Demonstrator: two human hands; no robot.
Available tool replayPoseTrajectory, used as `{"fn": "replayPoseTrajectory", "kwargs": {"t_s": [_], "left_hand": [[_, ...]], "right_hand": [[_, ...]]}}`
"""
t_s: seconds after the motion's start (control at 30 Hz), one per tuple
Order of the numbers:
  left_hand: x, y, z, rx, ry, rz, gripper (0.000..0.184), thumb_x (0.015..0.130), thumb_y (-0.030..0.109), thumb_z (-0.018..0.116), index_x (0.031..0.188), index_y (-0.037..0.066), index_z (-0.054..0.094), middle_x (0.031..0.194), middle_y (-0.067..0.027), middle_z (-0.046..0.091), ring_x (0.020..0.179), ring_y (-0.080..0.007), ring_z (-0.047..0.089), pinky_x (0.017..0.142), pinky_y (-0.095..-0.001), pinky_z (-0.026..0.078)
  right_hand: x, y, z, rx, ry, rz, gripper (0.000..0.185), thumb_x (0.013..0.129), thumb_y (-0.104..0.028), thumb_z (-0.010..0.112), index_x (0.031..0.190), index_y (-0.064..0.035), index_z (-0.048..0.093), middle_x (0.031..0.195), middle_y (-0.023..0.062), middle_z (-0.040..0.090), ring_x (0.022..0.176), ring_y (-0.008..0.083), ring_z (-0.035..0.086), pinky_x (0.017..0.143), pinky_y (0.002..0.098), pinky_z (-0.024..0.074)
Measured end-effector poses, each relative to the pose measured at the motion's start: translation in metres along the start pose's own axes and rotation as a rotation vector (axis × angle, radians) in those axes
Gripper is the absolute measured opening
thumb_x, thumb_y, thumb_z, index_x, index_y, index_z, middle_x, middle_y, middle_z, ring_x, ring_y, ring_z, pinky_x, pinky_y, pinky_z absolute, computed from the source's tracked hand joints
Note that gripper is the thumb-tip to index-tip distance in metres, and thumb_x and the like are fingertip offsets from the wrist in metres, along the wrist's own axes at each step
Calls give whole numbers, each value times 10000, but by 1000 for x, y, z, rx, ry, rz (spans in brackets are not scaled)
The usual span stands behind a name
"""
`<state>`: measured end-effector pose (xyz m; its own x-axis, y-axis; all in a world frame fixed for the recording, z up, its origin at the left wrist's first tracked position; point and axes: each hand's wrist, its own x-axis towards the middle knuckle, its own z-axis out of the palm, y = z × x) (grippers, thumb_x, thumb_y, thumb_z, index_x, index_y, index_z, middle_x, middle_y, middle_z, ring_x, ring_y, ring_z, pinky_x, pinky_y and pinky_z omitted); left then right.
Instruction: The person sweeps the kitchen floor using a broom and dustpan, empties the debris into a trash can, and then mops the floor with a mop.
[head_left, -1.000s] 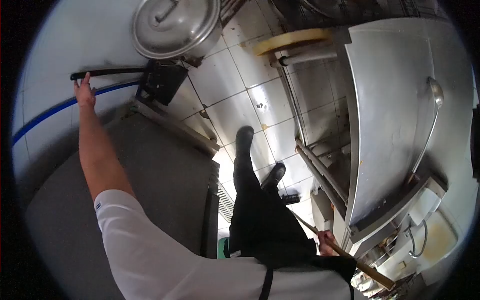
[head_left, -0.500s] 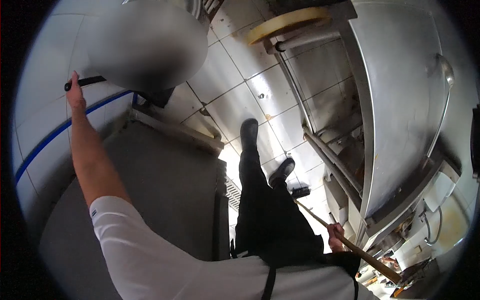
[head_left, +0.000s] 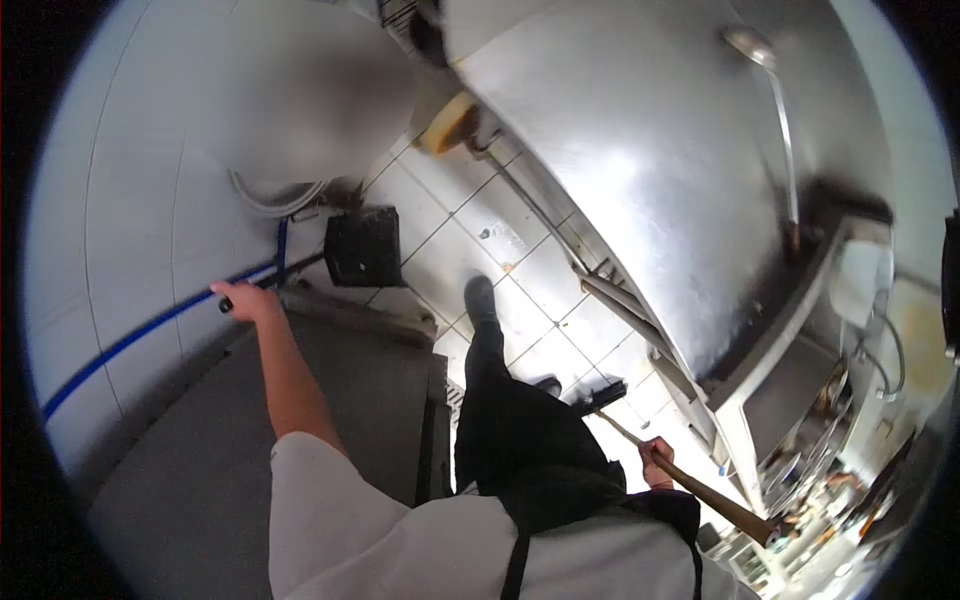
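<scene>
My left hand (head_left: 250,302), at the left by the blue pipe, is closed around the black handle of a dustpan. The dark, square dustpan (head_left: 362,247) is beside the tiled floor, beyond the dark grey surface; part of its handle is hidden. On the right, my right hand (head_left: 657,462) grips the wooden handle of a long brush (head_left: 715,505). Its black bristled head (head_left: 605,395) is down at the floor near my shoes.
A dark grey surface (head_left: 250,420) lies under my left arm. A steel counter (head_left: 640,150) with a ladle (head_left: 785,130) on it stands at the right. A blue pipe (head_left: 130,345) runs along the tiled wall. A yellowish round object (head_left: 448,124) is near the counter. The upper left is blurred.
The view has turned, so the steel counter fills more of it. My left hand has come closer to me with the handle, and the dustpan shows more fully. My right hand keeps its grip.
</scene>
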<state>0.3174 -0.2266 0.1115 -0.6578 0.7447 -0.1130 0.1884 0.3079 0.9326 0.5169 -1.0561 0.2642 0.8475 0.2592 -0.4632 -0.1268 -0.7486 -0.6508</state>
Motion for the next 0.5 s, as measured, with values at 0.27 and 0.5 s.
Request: {"fn": "replayPoseTrajectory", "kwargs": {"t_s": [0.27, 0.5], "left_hand": [[-143, -57, 22, 1320, -478, 860, 577, 921, 244, 547, 1428, 91, 318, 1222, -86, 583, 946, -194, 612, 729, -342, 494], [-353, -59, -11, 261, -697, 298, 640, 835, 499, 643, 1228, 1, 563, 1210, -139, 619, 1044, -310, 606, 924, -372, 458]], "right_hand": [[-108, 14, -68, 101, 255, 217, 284, 852, -11, 608, 611, -48, 464, 590, -12, 457, 589, 83, 396, 532, 267, 365], [-208, 137, -107, 400, 646, 187, 311, 881, -116, 613, 609, -16, 499, 519, 20, 365, 538, 87, 338, 468, 307, 306]]}}
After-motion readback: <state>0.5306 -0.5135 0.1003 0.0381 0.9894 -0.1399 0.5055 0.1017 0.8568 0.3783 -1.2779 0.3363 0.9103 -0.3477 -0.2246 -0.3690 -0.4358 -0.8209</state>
